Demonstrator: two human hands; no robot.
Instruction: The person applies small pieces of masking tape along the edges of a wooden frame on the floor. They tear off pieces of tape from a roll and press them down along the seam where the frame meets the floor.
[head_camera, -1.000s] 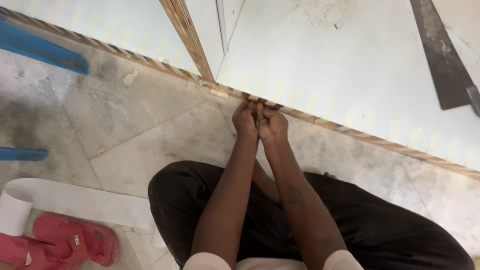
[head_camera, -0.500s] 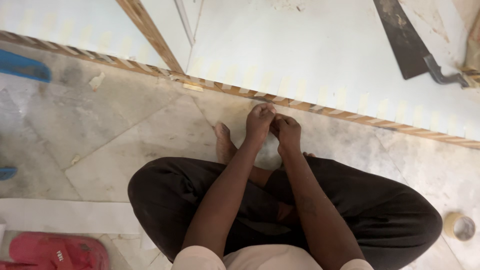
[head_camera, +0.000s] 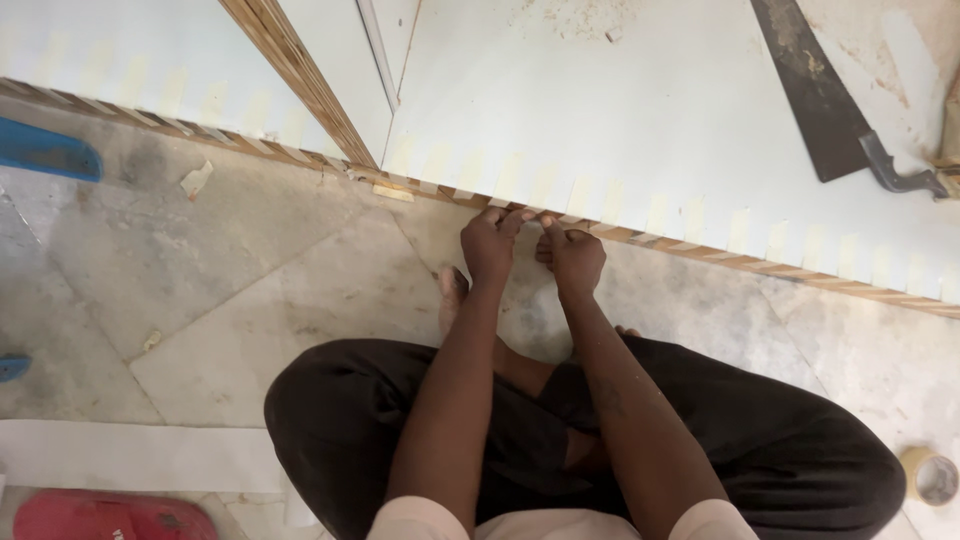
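Head view: the white laminated board (head_camera: 640, 130) fills the upper frame; at centre my left hand (head_camera: 492, 243) and right hand (head_camera: 572, 255) pinch its taped edge strip (head_camera: 700, 245), best pressed flush, bit by bit.

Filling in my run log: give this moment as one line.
left hand: fingers on white board edge | right hand: beside it, same edge | handsaw: lying on board

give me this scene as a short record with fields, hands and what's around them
left hand: fingertips on the edge of the white board
right hand: beside the left, at the same edge
board edge: wooden strip with pale tape pieces
handsaw: lying on the board, far right
tape roll: on the floor, lower right
red sandal: lower left
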